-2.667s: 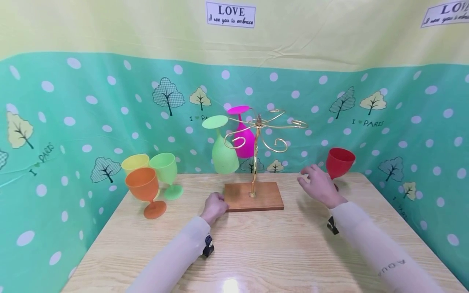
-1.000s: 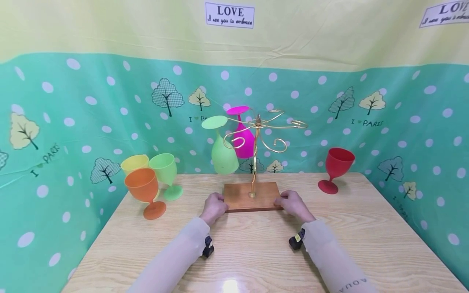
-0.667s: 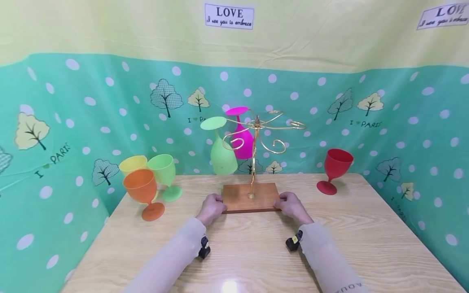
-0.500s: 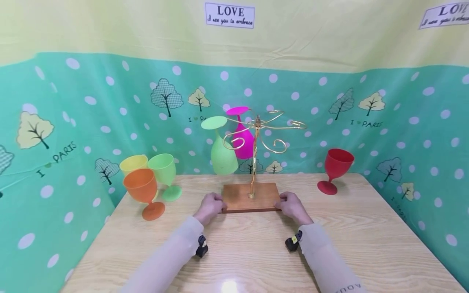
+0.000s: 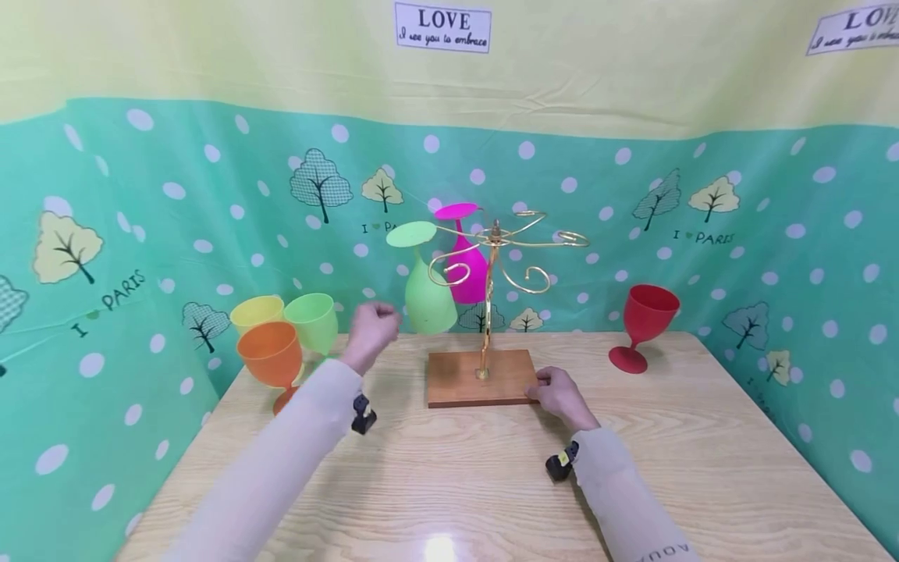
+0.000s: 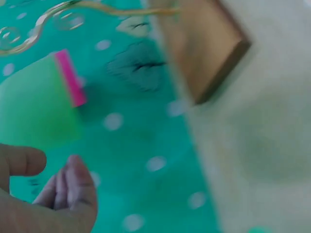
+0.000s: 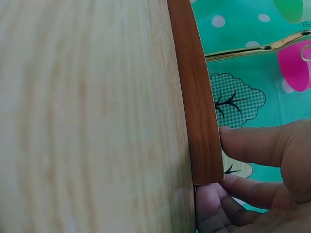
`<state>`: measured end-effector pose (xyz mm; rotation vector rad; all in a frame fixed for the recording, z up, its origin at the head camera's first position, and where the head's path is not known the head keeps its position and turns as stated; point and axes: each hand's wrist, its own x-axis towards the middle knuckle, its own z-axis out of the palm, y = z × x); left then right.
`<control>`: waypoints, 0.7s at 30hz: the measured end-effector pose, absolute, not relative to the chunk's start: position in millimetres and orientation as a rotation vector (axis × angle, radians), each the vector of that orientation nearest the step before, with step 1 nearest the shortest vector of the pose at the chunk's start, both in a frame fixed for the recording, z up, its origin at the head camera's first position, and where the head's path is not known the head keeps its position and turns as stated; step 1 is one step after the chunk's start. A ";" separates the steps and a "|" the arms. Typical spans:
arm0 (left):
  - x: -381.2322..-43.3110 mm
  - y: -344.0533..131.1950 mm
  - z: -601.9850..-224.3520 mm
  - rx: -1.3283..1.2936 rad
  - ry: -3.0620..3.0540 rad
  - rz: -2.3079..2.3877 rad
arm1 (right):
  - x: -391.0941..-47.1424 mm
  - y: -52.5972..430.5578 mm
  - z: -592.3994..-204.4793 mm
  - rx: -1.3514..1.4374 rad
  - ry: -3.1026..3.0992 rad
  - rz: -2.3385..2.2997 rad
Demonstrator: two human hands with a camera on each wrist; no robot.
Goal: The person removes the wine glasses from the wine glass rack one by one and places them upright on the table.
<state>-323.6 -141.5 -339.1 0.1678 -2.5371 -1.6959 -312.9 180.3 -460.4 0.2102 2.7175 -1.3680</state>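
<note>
A goblet rack with curled gold wire arms rises from a brown wooden base (image 5: 449,378) on the table. Upside down from its left arms hang a green goblet (image 5: 430,300) and a magenta goblet (image 5: 469,269). My right hand (image 5: 559,396) grips the base's right front corner, thumb on top and fingers against the end, as the right wrist view confirms on the base (image 7: 201,121). My left hand (image 5: 371,332) is raised off the table, left of the hanging green goblet. Its loosely bent fingers hold nothing; in the left wrist view thumb and fingertips stand apart.
At the left stand upright an orange goblet (image 5: 270,351), a yellow goblet (image 5: 256,312) and another green goblet (image 5: 311,320), the orange one's foot partly behind my left sleeve. A red goblet (image 5: 649,312) stands at the back right. A printed curtain (image 5: 211,187) encloses the table.
Earlier my right hand came from beside the red goblet to the base's right corner. Since half a second ago my left hand has let go of the base's left corner and risen up and leftward.
</note>
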 end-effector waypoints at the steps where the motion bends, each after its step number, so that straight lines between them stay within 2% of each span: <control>1: -324.5 -142.4 -329.9 0.148 -2.476 -1.657 | -312.9 180.5 -460.8 0.214 2.716 -1.370; 7: -328.0 -140.3 -289.0 -0.174 -2.092 -1.151 | -312.2 180.5 -460.6 0.204 2.725 -1.373; 13: -333.8 -134.4 -269.1 -0.481 -1.919 -0.628 | -312.4 180.6 -460.8 0.209 2.726 -1.377; 21: -338.3 -125.4 -258.0 -0.652 -1.885 -0.438 | -311.1 180.4 -461.4 0.201 2.748 -1.358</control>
